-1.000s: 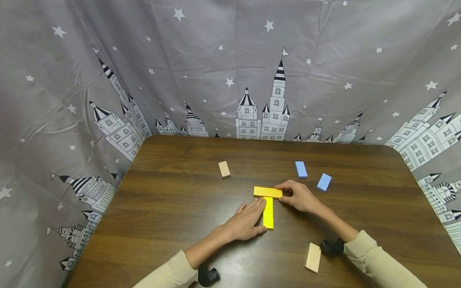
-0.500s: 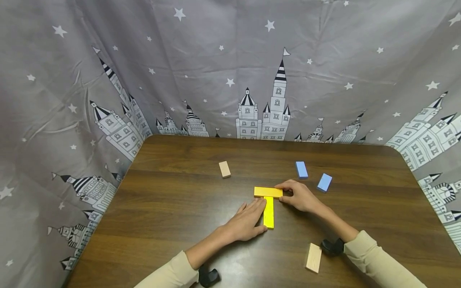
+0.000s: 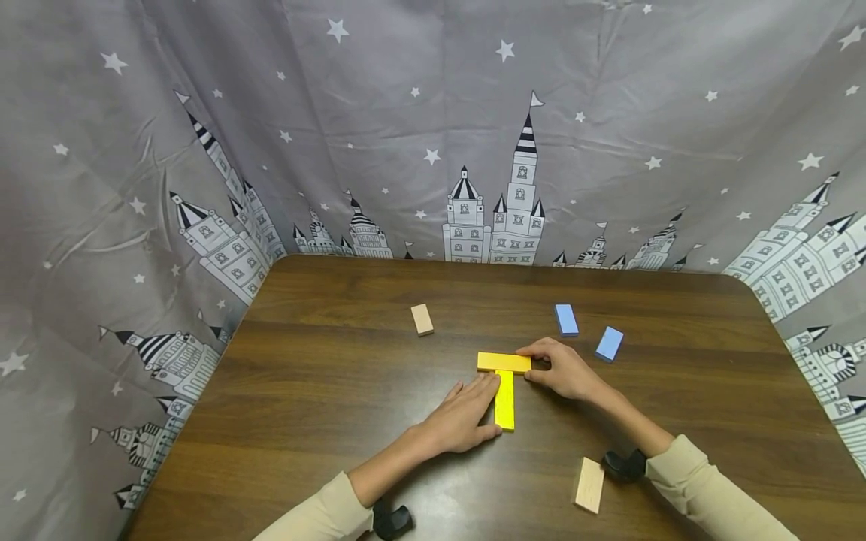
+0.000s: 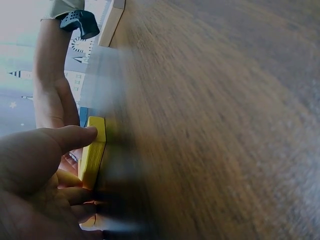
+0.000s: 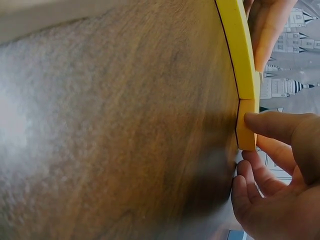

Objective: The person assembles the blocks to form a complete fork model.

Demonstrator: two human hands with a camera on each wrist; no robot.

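Note:
A bright yellow block (image 3: 504,402) lies lengthwise on the table, its far end against the middle of an orange-yellow block (image 3: 497,361) lying crosswise, so the two form a T. My left hand (image 3: 460,415) rests along the yellow block's left side with fairly straight fingers. Its thumb (image 4: 80,137) touches the near end in the left wrist view, and its fingertips lie by the far end. With thumb and index finger, my right hand (image 3: 561,368) pinches the right end of the orange-yellow block; its other fingers sit beside that end in the right wrist view.
Two blue blocks (image 3: 566,320) lie behind the right hand. One pale wooden block (image 3: 422,319) sits at the back, left of the T. Another wooden block (image 3: 588,485) lies near the right wrist. A grey castle-print curtain (image 3: 406,135) hangs behind the wooden table (image 3: 304,376).

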